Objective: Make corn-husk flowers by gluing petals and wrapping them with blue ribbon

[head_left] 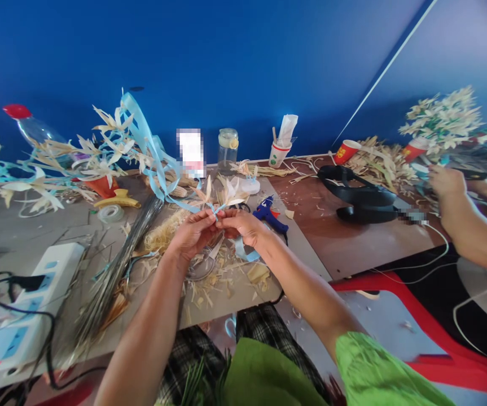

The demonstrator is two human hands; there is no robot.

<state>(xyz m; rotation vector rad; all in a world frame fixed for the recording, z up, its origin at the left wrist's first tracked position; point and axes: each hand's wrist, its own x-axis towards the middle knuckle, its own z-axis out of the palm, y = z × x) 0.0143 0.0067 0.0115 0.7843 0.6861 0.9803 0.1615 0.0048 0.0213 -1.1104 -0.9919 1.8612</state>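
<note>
My left hand point(193, 232) and my right hand point(243, 222) meet over the middle of the table, fingers pinched together. Between the fingertips they grip the light blue wrapped stems of pale dried-husk flowers point(231, 194), whose petals point up and away from me. A long light blue ribbon point(155, 155) loops from beside my left hand up over more husk flowers point(114, 141) at the left. Under my right wrist lies a curl of blue ribbon point(245, 251). To the right of that hand rests a blue glue gun point(271, 213).
A bundle of thin wires point(120, 268) and a power strip point(35, 307) lie at left, near a tape roll point(110, 213). Husk scraps point(213, 282) litter the board. Behind stand a jar point(228, 152) and paper cup point(279, 153). At right, another person's hand point(447, 183) works beyond a black headset-like object point(355, 194).
</note>
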